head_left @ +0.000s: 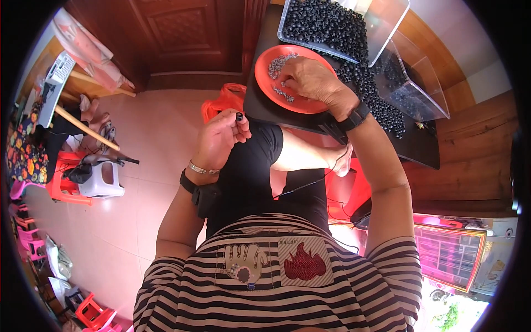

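Left hand (221,135), around 10 o'clock from the middle of the view, palm turned up, fingers curled, pinching one black bead (239,117) at the fingertips, held clear of the desk (420,146). Right hand (310,80), 1 o'clock, reaches down into the red plate (310,105), fingers bunched and pointing at its bottom; cannot tell if they grip anything (the back of the hand hides the tips). Plate sits on the desk's near-left part. Small grey bits (280,63) lie in it, one patch toward 10 to 11 o'clock of the plate, another toward 7, both close to the right hand's fingers. Clear box (285,25) heaped with black beads at the plate's 1 o'clock; loose beads (381,108) spread over the desk from its 2 round to 4 o'clock. A second clear box (428,99) stands tilted past them, at the plate's 3 o'clock. Red bag (235,94) just off the desk, at the plate's 8 to 9 o'clock. Black straps on both wrists, plus a bracelet (203,167) on the left. Door (182,33) at 11 o'clock of the view, white stool (110,188) at 9.
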Demonstrator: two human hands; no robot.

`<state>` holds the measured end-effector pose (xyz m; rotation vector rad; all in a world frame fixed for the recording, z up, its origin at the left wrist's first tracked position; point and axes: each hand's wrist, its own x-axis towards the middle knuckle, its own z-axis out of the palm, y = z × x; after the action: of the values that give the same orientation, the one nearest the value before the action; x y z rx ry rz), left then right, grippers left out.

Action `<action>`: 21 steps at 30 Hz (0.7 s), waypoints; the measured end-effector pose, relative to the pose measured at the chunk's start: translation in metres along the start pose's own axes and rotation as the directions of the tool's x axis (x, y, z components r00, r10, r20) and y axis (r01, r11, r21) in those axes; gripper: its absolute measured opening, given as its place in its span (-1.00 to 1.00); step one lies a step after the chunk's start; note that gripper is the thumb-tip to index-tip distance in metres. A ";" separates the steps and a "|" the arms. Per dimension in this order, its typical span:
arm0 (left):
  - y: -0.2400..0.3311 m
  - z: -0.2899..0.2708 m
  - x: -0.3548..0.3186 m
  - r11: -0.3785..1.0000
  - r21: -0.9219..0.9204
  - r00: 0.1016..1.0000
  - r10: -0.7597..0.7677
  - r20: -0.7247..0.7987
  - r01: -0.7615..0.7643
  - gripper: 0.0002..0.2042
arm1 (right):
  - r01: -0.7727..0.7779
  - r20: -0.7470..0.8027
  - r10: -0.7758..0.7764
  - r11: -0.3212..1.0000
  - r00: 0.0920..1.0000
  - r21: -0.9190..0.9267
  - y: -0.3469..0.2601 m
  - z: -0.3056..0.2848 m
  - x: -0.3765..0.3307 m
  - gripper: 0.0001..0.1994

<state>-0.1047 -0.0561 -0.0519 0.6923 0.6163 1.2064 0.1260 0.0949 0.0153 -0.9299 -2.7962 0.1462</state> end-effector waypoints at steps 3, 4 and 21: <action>-0.001 0.001 0.001 1.000 -0.005 1.000 -0.009 0.014 0.009 -0.81 | 0.017 -0.042 -0.016 1.000 0.999 0.018 0.002 0.001 -0.006 -0.85; -0.001 0.002 0.001 1.000 -0.004 1.000 -0.013 0.024 0.013 -0.81 | -0.010 -0.046 0.010 1.000 0.999 0.016 0.001 0.000 -0.008 -0.86; -0.007 0.002 0.002 0.998 0.027 0.998 -0.056 0.013 0.055 -0.82 | 0.009 -0.068 -0.004 0.997 0.998 0.077 -0.007 -0.017 -0.014 -0.87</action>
<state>-0.0984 -0.0554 -0.0558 0.7015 0.6370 1.1426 0.1362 0.0817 0.0310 -0.8910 -2.7107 0.2159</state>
